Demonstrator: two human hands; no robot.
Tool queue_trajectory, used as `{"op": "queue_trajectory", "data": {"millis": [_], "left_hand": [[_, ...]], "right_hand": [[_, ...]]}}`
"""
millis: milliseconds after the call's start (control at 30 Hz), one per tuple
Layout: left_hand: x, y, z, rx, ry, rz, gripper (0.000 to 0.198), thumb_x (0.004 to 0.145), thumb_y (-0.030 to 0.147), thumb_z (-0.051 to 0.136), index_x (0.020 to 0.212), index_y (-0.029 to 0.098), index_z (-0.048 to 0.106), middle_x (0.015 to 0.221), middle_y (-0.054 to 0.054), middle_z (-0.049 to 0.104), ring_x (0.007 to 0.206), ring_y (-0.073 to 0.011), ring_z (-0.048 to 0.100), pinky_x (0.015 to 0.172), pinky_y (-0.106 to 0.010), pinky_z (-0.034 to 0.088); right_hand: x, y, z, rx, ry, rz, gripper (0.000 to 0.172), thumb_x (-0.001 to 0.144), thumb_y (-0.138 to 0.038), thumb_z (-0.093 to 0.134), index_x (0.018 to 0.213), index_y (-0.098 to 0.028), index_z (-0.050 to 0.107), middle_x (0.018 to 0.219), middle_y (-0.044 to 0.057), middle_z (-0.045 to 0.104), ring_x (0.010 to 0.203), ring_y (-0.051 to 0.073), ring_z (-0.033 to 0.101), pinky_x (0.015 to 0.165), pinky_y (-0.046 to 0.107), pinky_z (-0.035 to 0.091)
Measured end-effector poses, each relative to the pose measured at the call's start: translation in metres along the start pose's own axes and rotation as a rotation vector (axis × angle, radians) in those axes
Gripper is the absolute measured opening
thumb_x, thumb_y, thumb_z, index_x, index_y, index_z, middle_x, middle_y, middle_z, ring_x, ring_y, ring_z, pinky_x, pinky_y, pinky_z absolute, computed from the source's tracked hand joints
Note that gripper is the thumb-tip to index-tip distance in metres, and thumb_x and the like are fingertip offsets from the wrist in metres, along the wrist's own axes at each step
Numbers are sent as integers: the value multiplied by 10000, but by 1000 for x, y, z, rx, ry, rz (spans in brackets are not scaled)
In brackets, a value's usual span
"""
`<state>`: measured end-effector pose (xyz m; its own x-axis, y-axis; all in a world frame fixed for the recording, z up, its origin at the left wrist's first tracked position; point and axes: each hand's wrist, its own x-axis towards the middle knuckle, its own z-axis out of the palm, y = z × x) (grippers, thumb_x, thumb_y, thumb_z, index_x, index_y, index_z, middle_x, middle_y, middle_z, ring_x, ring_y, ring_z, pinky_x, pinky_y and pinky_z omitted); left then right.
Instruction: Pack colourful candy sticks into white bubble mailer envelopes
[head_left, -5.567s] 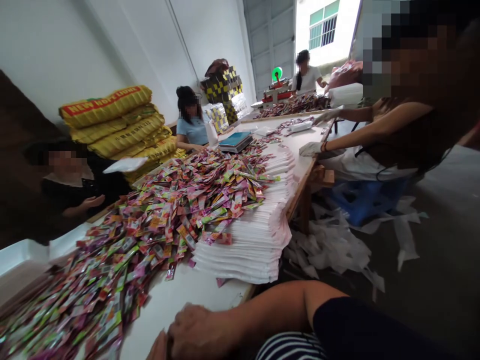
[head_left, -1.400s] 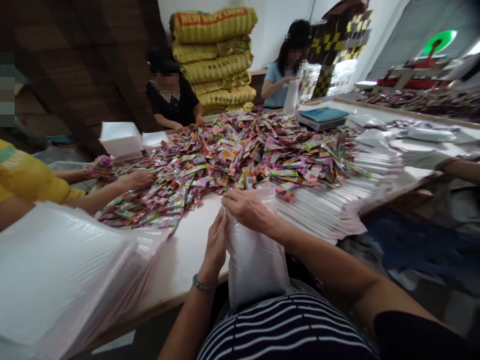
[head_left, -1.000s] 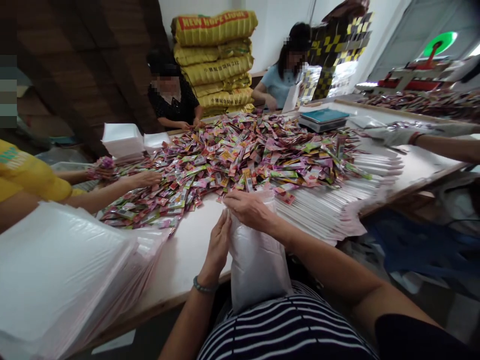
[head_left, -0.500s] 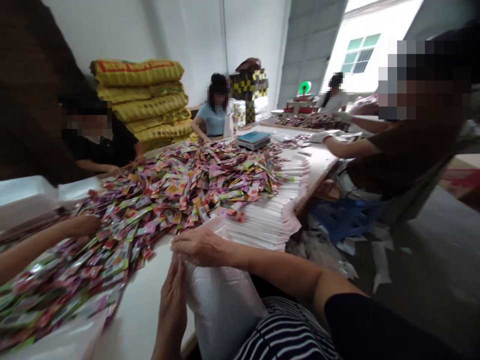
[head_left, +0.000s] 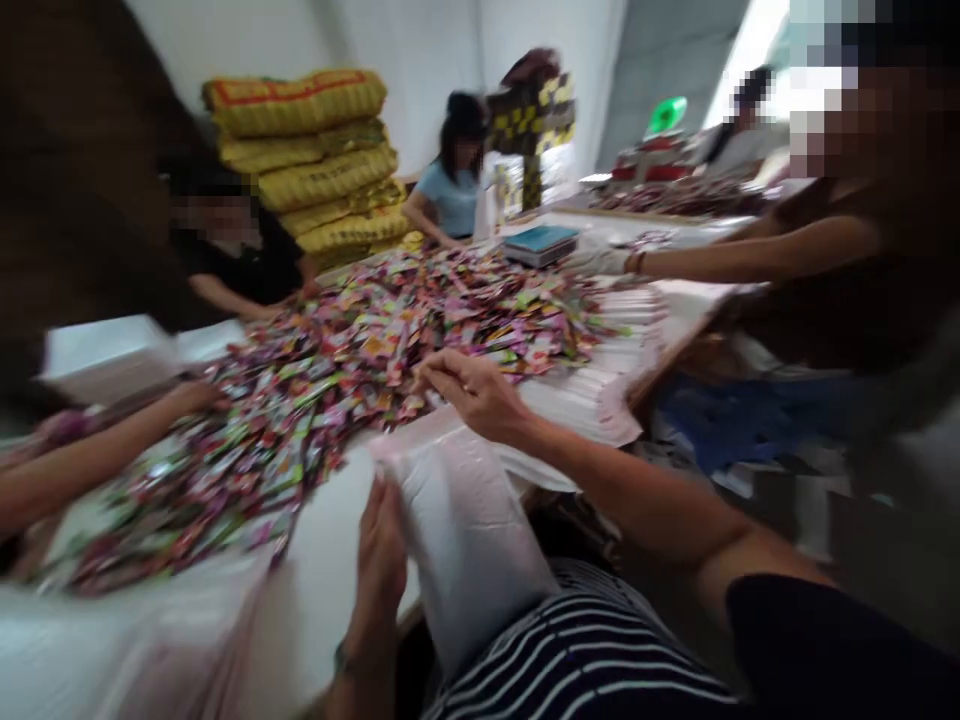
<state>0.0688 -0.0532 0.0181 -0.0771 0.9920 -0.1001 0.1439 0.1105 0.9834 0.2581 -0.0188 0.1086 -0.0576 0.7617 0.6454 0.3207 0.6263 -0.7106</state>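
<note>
My left hand grips the left edge of a white plastic bag near its top. The bag leans over the table edge against a striped garment, and its inside is hidden. Above the bag's upper edge is my right hand, beside a wide heap of small colourful sachets. Its fingers are bent and pressed together; whatever they pinch, if anything, is too blurred to make out. A fanned stack of flat white bags lies on the table just beyond my right hand.
A blue-topped scale stands behind the heap. A co-worker's arm reaches in from the left; another's gloved hand is near the scale. Across the table sit two people. Yellow sacks are piled behind.
My right hand has left the bag's top and moved up and forward toward the sachets. My left hand still holds the bag. The gloved co-worker's arm has stretched toward the scale.
</note>
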Motion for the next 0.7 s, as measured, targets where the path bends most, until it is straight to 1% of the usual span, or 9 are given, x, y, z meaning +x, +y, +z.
{"op": "queue_trajectory", "data": {"millis": [33, 100, 133, 200, 300, 400, 500, 600, 700], "left_hand": [[-3, 4, 2, -16, 3, 10, 516, 879, 474, 549, 1315, 198, 560, 1445, -68, 506, 1395, -225, 377, 1178, -326, 269], [-6, 12, 3, -52, -52, 90, 485, 874, 446, 565, 1290, 198, 586, 1417, -55, 538, 1381, -221, 400, 1175, -318, 277], [-7, 15, 3, -62, -84, 131, 476, 877, 433, 561, 1285, 191, 593, 1409, -55, 546, 1372, -222, 414, 1175, -322, 282], [-9, 18, 0, -76, -124, 183, 472, 885, 411, 546, 1293, 178, 590, 1413, -59, 540, 1361, -227, 430, 1178, -341, 285], [-13, 18, -5, -103, -123, 189, 489, 884, 397, 542, 1323, 185, 567, 1434, -58, 516, 1369, -229, 418, 1186, -366, 271], [-14, 15, -7, -137, -126, 182, 495, 874, 405, 555, 1325, 199, 567, 1444, -51, 505, 1388, -226, 389, 1190, -366, 257], [-14, 15, -6, -143, -125, 181, 473, 864, 408, 573, 1287, 199, 599, 1427, -48, 524, 1384, -230, 396, 1185, -365, 269], [-14, 16, -6, -141, -142, 183, 463, 870, 405, 567, 1276, 185, 605, 1389, -54, 563, 1347, -235, 449, 1179, -379, 286], [-14, 16, -6, -159, -160, 192, 474, 873, 404, 561, 1285, 172, 598, 1384, -64, 567, 1333, -232, 466, 1180, -383, 286]], "right_hand": [[-3, -2, 1, -116, -83, -79, 187, 972, -293, 458, 975, -179, 606, 935, 56, 692, 887, 150, 609, 835, 305, 477], [-12, -2, 11, -316, -253, -209, 162, 947, -232, 503, 989, -169, 647, 1007, 86, 674, 952, 177, 589, 858, 326, 464], [-16, 0, 18, -389, -326, -249, 178, 946, -193, 491, 998, -163, 658, 1020, 97, 665, 959, 183, 586, 850, 326, 465], [-24, 6, 32, -472, -406, -278, 225, 943, -127, 454, 1010, -152, 667, 1007, 107, 657, 934, 183, 590, 814, 312, 473], [-28, 14, 44, -462, -416, -283, 240, 932, -103, 453, 1032, -151, 666, 980, 99, 653, 912, 180, 598, 794, 296, 479], [-25, 14, 46, -431, -399, -294, 219, 941, -147, 472, 1057, -163, 657, 971, 88, 650, 913, 179, 599, 804, 293, 475], [-22, 9, 45, -489, -417, -310, 206, 947, -166, 474, 1046, -166, 654, 948, 89, 642, 898, 187, 589, 802, 303, 465], [-22, 7, 47, -567, -458, -314, 193, 923, -121, 473, 978, -152, 655, 911, 91, 632, 853, 188, 574, 771, 302, 456], [-26, 13, 53, -496, -420, -266, 168, 912, -140, 470, 889, -161, 636, 877, 76, 621, 825, 173, 567, 754, 286, 452]]}}
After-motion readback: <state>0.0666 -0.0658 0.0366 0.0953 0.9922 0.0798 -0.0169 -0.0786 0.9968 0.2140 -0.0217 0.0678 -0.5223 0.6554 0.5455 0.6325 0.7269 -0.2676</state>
